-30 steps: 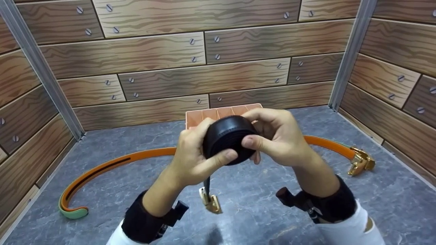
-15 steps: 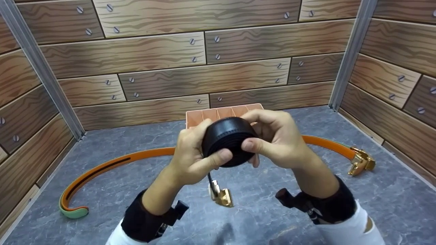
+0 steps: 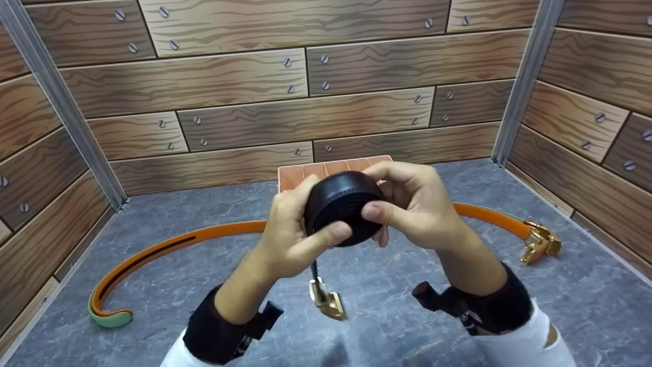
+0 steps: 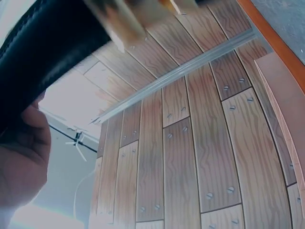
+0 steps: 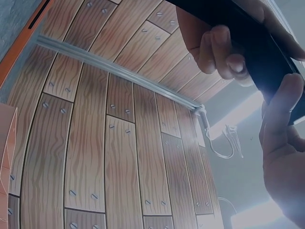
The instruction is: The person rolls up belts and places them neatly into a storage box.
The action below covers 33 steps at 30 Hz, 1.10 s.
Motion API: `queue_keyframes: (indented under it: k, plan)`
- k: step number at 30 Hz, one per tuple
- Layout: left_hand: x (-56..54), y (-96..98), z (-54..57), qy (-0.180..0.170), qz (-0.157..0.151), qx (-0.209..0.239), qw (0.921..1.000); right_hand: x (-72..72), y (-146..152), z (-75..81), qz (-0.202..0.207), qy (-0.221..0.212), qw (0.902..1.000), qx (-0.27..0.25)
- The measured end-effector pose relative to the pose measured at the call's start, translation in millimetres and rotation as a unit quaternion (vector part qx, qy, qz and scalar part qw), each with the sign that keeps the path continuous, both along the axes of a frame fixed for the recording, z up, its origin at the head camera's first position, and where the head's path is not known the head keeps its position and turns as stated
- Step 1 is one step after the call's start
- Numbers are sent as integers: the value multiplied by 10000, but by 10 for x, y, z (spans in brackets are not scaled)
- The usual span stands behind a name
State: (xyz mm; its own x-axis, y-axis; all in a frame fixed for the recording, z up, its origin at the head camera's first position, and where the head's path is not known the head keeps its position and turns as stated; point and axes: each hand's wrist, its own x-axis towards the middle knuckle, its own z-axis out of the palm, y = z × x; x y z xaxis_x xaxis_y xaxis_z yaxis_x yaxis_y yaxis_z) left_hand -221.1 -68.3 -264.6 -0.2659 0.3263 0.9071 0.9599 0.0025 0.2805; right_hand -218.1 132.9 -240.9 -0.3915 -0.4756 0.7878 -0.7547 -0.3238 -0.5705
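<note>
Both hands hold a black belt (image 3: 342,189) rolled into a coil above the table. My left hand (image 3: 295,232) grips the coil's left side, its thumb across the lower face. On the other side my right hand (image 3: 415,209) pinches the roll, thumb on the face and fingers behind the rim. A short strap end hangs below the left hand, with a gold buckle (image 3: 328,300) dangling from it. In the left wrist view the black belt (image 4: 52,47) is close to the camera. The right wrist view shows fingers on both sides of the dark belt (image 5: 271,62).
An orange belt (image 3: 168,248) with a green underside curves across the grey table (image 3: 204,316) behind the hands, its gold buckle (image 3: 541,242) at the right. A pink divided box (image 3: 290,177) stands behind the coil, partly hidden. Wood-patterned walls (image 3: 305,71) enclose three sides.
The hanging buckle has swung, first to the right and upward, then slightly down again. The coil has shifted and tilted slightly between the hands, which keep their hold.
</note>
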Motion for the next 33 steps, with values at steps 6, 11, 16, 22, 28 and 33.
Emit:
queue_keyframes:
  k: [6, 11, 16, 22, 28, 33]
  plan:
    - [29, 93, -29, -18, 356, 386, 9986, -15, -16, -21, -22, -61, 9990, -431]
    - [65, 153, -63, -392, 43, 884, 9953, 2, -30, -22, 76, -182, 9988, -457]
    - [64, 116, -52, -103, -163, 964, 9952, 17, -32, -14, 482, -408, 9980, 32]
    - [52, -16, 9, 506, 929, -257, 9941, 5, 30, 25, -136, 164, 9967, 780]
    - [45, -75, 28, 408, 995, -1283, 9859, -15, 53, 22, -686, 739, 9880, 1171]
    - [55, -37, 20, 253, 1010, -601, 9927, -26, 62, 12, -549, 641, 9943, 646]
